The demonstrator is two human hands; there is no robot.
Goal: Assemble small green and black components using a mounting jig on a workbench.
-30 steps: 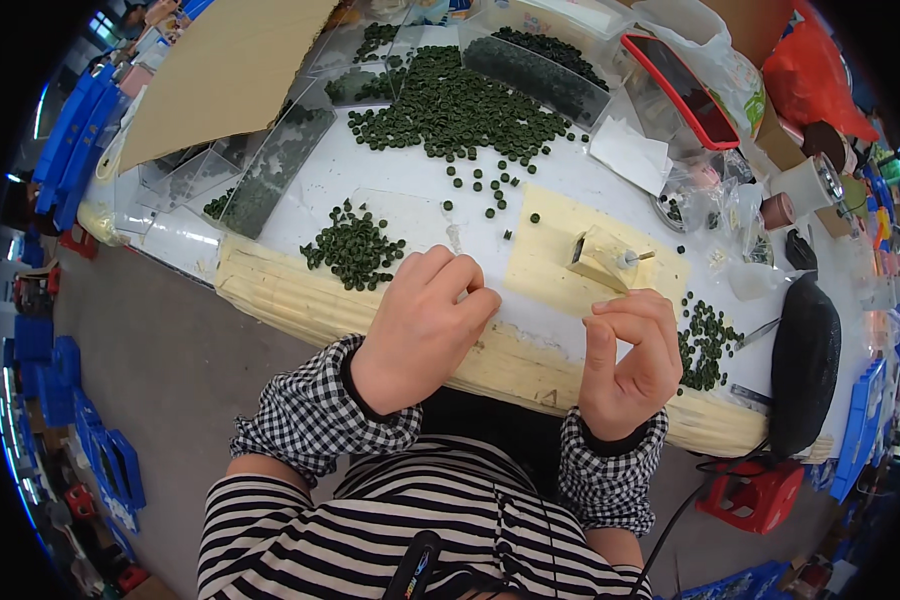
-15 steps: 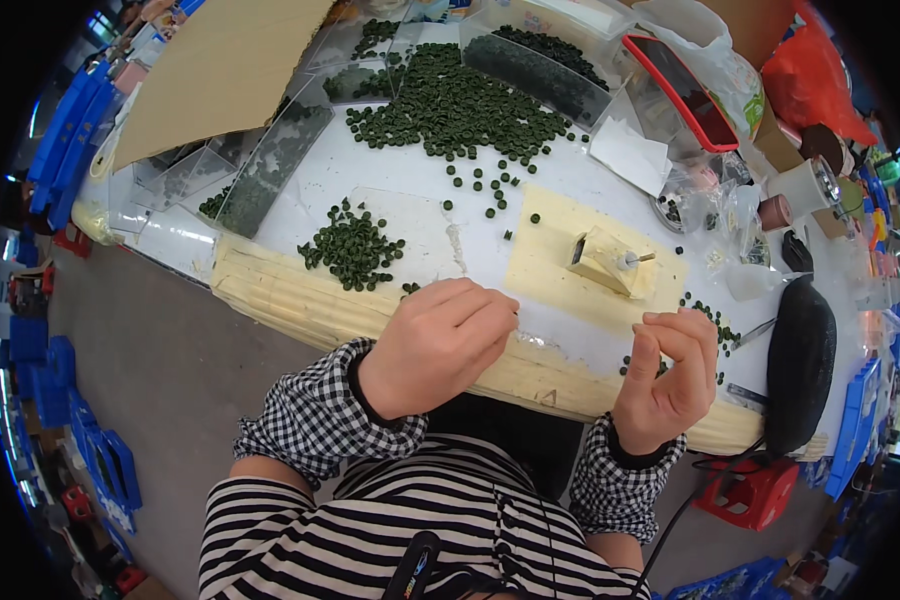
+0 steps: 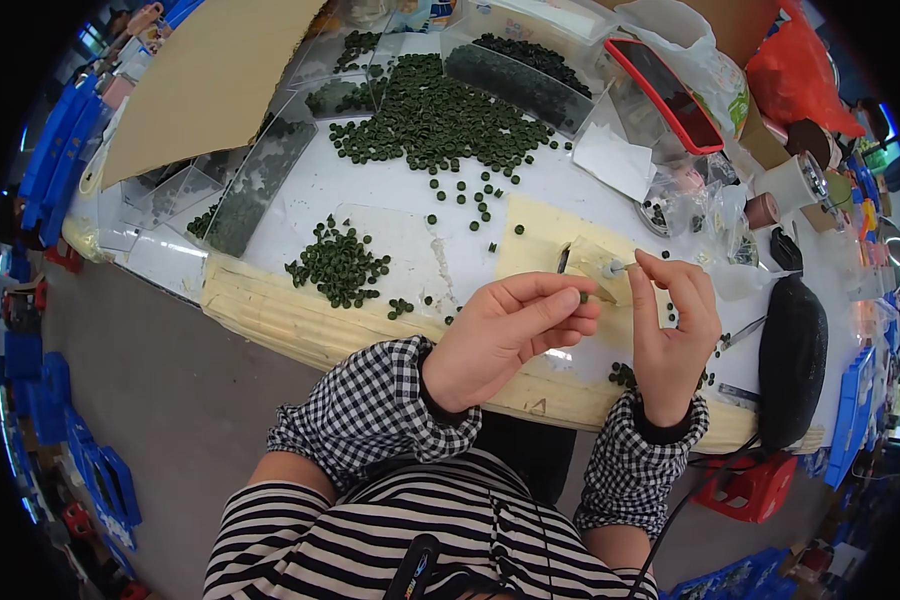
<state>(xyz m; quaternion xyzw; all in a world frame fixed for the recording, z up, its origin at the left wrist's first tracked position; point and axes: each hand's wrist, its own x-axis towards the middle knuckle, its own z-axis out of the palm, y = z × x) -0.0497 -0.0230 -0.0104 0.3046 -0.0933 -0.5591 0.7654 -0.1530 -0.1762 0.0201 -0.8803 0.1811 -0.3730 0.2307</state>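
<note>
My left hand (image 3: 515, 335) is closed, with thumb and fingertips pinching a small dark green bead-like piece (image 3: 583, 297). It is just in front of a cream-coloured block (image 3: 592, 258) fixed on a pale yellow sheet (image 3: 530, 252). A thin metal pin (image 3: 625, 267) sticks out from a whitish holder on that block. Around the pin's end, the thumb and forefinger of my right hand (image 3: 675, 325) come together; whether anything else is between them is hidden. Near the left hand lies a small pile of green pieces (image 3: 338, 262).
A large spread of green pieces (image 3: 440, 115) covers the back of the table. Clear plastic boxes (image 3: 255, 190) stand at left under a cardboard sheet (image 3: 205, 85). A red-cased phone (image 3: 665, 95), white paper (image 3: 613, 160) and a black pouch (image 3: 793, 360) lie on the right.
My left hand has moved right and turned, and the green piece now shows in its fingertips. My right hand has risen to the pin, its thumb and forefinger closing there.
</note>
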